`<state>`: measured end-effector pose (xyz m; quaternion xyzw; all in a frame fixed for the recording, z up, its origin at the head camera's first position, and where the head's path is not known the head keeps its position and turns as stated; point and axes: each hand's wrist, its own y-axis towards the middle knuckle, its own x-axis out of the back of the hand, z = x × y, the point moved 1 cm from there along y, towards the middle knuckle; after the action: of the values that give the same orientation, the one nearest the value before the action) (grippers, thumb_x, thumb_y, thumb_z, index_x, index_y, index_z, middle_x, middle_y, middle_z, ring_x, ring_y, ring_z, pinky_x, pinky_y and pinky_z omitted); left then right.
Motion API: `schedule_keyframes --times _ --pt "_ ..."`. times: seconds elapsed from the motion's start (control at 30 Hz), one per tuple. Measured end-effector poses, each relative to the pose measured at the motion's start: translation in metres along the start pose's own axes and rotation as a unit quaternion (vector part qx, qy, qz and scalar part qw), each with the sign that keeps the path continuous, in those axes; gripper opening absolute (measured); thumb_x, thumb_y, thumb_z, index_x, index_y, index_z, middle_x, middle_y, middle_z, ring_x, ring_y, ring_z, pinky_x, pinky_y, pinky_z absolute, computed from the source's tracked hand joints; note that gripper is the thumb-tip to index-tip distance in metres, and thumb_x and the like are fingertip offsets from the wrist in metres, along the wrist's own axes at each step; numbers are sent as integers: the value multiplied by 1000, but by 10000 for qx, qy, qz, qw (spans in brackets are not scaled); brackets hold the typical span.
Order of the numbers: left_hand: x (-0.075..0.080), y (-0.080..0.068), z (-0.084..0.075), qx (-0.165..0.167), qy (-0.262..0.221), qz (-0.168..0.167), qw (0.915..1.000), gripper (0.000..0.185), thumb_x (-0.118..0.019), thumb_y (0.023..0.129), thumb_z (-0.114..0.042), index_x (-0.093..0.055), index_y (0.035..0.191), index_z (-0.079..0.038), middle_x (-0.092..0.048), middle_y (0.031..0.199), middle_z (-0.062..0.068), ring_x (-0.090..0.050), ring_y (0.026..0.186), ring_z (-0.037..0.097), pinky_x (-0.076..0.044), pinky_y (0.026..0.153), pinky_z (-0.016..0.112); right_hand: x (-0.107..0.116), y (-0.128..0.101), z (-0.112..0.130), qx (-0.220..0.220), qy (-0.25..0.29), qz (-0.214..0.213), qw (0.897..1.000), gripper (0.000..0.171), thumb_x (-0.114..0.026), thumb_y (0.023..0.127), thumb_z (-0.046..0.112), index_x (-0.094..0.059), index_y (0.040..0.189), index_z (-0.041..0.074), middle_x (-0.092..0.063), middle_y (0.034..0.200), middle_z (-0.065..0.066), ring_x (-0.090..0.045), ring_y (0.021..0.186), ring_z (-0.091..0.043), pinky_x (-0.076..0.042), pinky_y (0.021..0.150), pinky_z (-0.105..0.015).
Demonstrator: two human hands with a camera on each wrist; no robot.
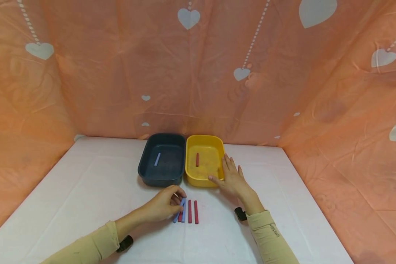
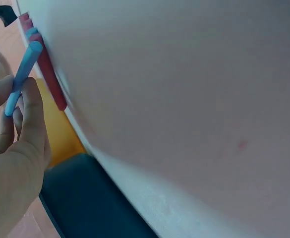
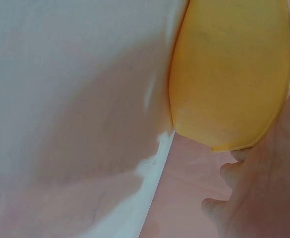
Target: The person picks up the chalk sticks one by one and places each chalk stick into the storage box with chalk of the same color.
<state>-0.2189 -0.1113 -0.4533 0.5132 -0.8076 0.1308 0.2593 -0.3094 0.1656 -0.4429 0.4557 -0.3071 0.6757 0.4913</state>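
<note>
My left hand (image 1: 166, 204) pinches a blue stick (image 1: 181, 209) at its far end, one end lifted off the white table; the left wrist view shows the blue stick (image 2: 21, 77) between thumb and fingers. Beside it lie another blue stick (image 1: 176, 217), and red sticks (image 1: 189, 211) (image 1: 196, 212). My right hand (image 1: 230, 177) lies flat with straight fingers against the yellow tray (image 1: 204, 179), its near right corner; the yellow tray (image 3: 229, 74) fills the right wrist view. A red stick (image 1: 197, 160) lies in it. The dark blue tray (image 1: 161, 178) holds a blue stick (image 1: 157, 159).
The white table (image 1: 85, 190) is enclosed by orange sheeting with white hearts (image 1: 349, 110) at the back and both sides. The two trays stand side by side at mid-table, touching.
</note>
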Motion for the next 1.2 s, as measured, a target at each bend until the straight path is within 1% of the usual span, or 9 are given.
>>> schedule_keyframes --times 0.13,0.23,0.43,0.5,0.63,0.77,0.93,1.03,1.2 --pt "6 4 0 -209 -265 -152 9993 32 -79 89 0 -63 116 -1 -60 112 7 -64 97 20 -56 81 22 0 0 -1 -26 -6 4 10000 107 -52 98 70 -6 165 -1 2 174 -15 -1 160 -36 -2 125 -61" --pt "13 7 -2 -346 -371 -354 9981 32 -79 91 -2 -63 119 -1 -62 114 8 -65 99 23 -57 82 23 -2 -1 -3 -53 -9 24 10000 108 -49 98 72 -5 165 -1 2 174 -16 0 160 -36 -2 126 -60" --pt "34 17 -11 -419 -631 -925 9928 32 -76 92 -1 -62 121 0 -64 116 15 -65 101 25 -58 84 24 -4 -3 -3 -21 17 7 10000 108 -50 98 72 -6 165 -1 2 174 -15 0 160 -34 -2 128 -52" --pt "41 21 -13 -448 -759 -1097 9900 33 -76 93 1 -61 122 3 -64 117 17 -66 102 27 -57 85 23 -4 -4 -3 1 -5 -31 10000 108 -51 98 71 -7 165 -2 1 174 -16 -1 160 -35 -4 128 -52" --pt "57 32 -14 -529 -748 -1412 9857 34 -75 94 -1 -61 124 4 -64 120 20 -66 104 29 -56 85 22 -4 -6 -2 -14 21 -22 10000 108 -53 98 70 -7 165 -2 0 174 -17 -1 160 -36 -6 128 -51" --pt "73 47 -11 -355 -758 -1682 9822 37 -75 95 -7 -61 128 1 -64 122 19 -67 108 31 -56 85 21 -3 -6 -1 14 49 -12 10000 108 -53 98 69 -7 165 -1 1 174 -16 -1 160 -36 -6 128 -50" --pt "86 67 -3 82 -1003 -1785 9788 41 -74 97 -11 -58 134 1 -63 126 19 -67 114 32 -57 89 25 -2 -4 -1 53 79 -32 9999 108 -54 98 69 -7 165 -2 2 174 -16 -2 160 -36 -6 128 -50" --pt "90 79 3 291 -1040 -1789 9779 42 -72 98 -10 -57 135 3 -63 126 20 -67 115 33 -58 92 32 -2 -3 -1 85 98 -60 9999 108 -54 98 69 -7 164 -2 2 174 -16 -2 160 -36 -6 128 -50" --pt "90 93 14 596 -874 -1684 9800 39 -71 99 -10 -58 132 5 -63 125 23 -68 114 35 -57 96 41 -3 -1 0 109 97 -78 9999 107 -55 98 68 -8 164 -2 1 174 -17 -2 160 -37 -7 127 -51"
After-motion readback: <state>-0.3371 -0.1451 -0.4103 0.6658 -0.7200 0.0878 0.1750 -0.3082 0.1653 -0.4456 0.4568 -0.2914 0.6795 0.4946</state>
